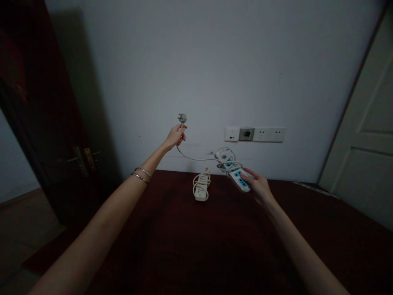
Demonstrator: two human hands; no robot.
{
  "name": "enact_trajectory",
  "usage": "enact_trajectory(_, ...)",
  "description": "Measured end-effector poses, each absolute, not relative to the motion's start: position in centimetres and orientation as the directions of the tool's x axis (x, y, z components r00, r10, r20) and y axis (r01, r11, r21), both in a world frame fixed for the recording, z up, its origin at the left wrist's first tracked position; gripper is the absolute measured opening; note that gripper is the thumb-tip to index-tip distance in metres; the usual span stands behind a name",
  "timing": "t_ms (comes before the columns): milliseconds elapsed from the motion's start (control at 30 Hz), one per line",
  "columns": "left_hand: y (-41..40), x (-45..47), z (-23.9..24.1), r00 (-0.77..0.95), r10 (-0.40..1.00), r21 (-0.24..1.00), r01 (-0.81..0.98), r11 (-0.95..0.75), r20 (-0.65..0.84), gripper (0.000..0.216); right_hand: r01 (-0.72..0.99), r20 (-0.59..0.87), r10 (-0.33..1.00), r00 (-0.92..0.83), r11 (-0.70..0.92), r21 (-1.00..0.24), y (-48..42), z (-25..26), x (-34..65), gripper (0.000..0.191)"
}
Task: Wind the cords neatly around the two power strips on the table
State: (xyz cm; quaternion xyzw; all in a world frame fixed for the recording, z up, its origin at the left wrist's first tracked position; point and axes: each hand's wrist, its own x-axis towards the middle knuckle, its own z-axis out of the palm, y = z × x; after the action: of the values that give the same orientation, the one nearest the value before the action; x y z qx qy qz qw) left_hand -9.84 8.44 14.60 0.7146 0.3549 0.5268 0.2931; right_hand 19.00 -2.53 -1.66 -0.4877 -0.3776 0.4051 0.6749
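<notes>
My left hand (177,136) is closed around the cord just below a white three-pin plug (182,118), whose pins point left. From there the cord (196,159) sags across to a white power strip with blue sockets (239,180). My right hand (257,184) grips the near end of this strip, thumb on top, above the table. Loops of cord are wound around the strip's far part. Between my hands, a second white power strip (201,190) lies on the table, wrapped in its own cord.
The dark red table (184,237) meets the pale wall. Wall sockets (269,135) and a grey-framed outlet (246,134) sit above it. At left stands a dark door (61,164) with a handle; a pale door (365,151) is at right. A thin strip (315,189) lies near the table's back edge.
</notes>
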Motion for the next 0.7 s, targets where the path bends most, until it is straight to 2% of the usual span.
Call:
enact_trajectory(167,7.6,-7.6,13.7,0.344,0.745,0.659,0.350,-0.666,0.571,0.012,-0.049,0.189,0.914,0.360,0.221,-0.974,-3.1,-1.3,17.1,0.059)
enact_trajectory(233,6.8,-6.6,12.5,0.376,0.710,0.629,0.332,-0.703,0.596,0.011,-0.018,0.219,0.913,0.345,0.240,-0.971,-3.3,-1.4,16.2,0.059)
enact_trajectory(300,5.6,-5.8,10.7,0.353,0.715,0.667,0.268,-0.696,0.604,0.013,-0.027,0.239,0.911,0.335,0.263,-0.964,-3.3,-1.7,15.6,0.060)
enact_trajectory(400,3.9,-5.0,7.4,0.203,0.760,0.765,0.071,-0.640,0.617,0.021,-0.117,0.232,0.914,0.333,0.284,-0.952,-3.1,-2.3,15.1,0.061)
enact_trajectory(500,3.4,-4.4,4.6,0.109,0.807,0.815,-0.098,-0.572,0.580,0.026,-0.241,0.164,0.931,0.326,0.249,-0.938,-3.0,-2.8,14.9,0.058)
enact_trajectory(700,5.3,-3.4,1.6,0.102,0.828,0.834,-0.080,-0.545,0.551,0.026,-0.515,-0.043,0.982,0.184,0.059,-0.855,-2.6,-3.7,14.1,0.044)
